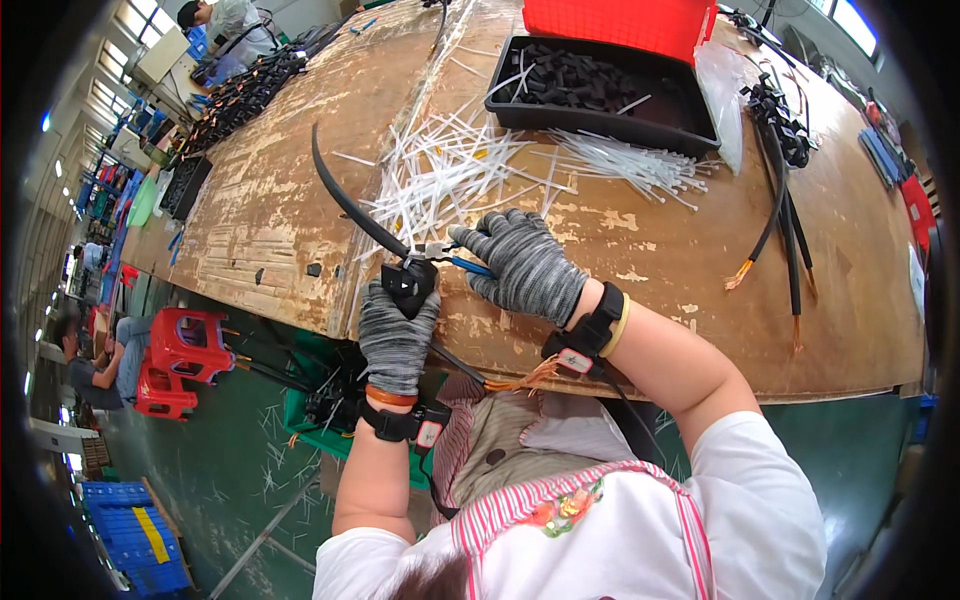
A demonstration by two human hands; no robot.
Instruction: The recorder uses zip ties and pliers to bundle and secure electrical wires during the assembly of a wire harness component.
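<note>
My left hand [398, 335], in a grey knit glove, is closed around a black plug-like connector [408, 285] at the table's near edge. A thick black cable [345, 200] curves up and away from it to the left. Another cable length with bare copper strands [525, 380] hangs out below the hand, over my lap. In my gloved right hand [525, 265] are blue-handled cutting pliers [468, 264]. Their metal jaws meet the cable right where it enters the connector; a small white bit, perhaps a cable tie, shows there.
Loose white cable ties [450, 170] lie heaped beyond my hands. Behind them stands a black tray [610, 95] of small black parts, with a red bin [620, 25]. Finished-looking cables [785, 190] lie at the right. A green crate [320, 400] and red stools [185, 350] stand below left.
</note>
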